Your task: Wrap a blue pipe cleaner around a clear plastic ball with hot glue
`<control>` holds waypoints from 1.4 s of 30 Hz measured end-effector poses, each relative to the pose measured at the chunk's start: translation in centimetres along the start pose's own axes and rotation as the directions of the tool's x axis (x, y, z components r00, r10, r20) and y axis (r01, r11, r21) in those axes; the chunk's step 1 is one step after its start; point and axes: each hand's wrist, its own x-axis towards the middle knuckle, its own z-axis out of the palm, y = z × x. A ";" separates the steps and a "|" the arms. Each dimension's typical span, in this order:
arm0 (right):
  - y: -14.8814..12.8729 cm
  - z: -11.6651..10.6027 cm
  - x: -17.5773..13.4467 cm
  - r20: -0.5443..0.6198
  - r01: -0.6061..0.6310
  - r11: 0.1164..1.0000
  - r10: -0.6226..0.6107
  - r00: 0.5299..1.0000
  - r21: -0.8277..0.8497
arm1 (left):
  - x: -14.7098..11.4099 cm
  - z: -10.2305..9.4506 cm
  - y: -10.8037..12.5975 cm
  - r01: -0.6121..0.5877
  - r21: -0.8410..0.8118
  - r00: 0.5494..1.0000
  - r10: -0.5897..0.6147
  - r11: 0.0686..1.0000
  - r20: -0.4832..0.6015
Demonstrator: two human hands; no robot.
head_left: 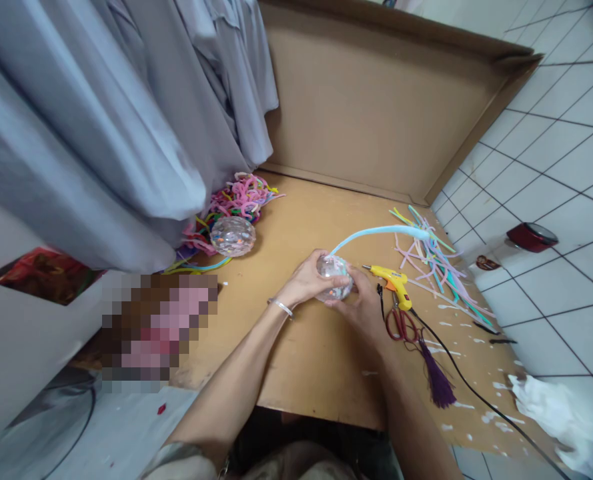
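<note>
Between my two hands is a clear round ball (333,272) with small coloured bits inside. My left hand (309,277) grips its left side, thumb across the front; a bracelet circles that wrist. My right hand (363,303) closes on the ball's right and lower side. A light blue fuzzy stem (376,231) arches from behind the ball toward the right; how it is fixed there is hidden. Just right of my right hand lie a yellow glue gun (393,283) and red-handled scissors (401,327).
A second clear ball (233,236) sits by a heap of coloured fuzzy stems (241,199) under a grey curtain (176,100). Pastel stems (433,257) lie near the tiled wall (556,160). A purple tassel (439,380), black cord (461,373) and white cloth (561,420) are at right.
</note>
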 end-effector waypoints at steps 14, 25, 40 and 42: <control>0.3 -0.1 -0.1 0.065 0.030 0.998 -0.026 0.998 -0.052 | -0.1 0.6 0.0 0.004 0.112 0.996 0.006 0.994 -0.085; -0.6 -1.9 0.6 0.027 0.040 0.999 -0.041 0.999 0.037 | -0.3 1.4 0.5 -0.082 0.285 0.974 0.137 0.955 -0.180; -2.5 -2.3 0.6 -0.227 -0.058 0.995 0.076 0.971 0.083 | -0.9 2.6 0.7 -0.283 0.466 0.919 0.375 0.839 -0.118; -2.5 -2.3 0.6 -0.234 -0.047 0.996 0.063 0.970 0.074 | -1.0 2.7 0.9 -0.288 0.466 0.920 0.376 0.837 -0.107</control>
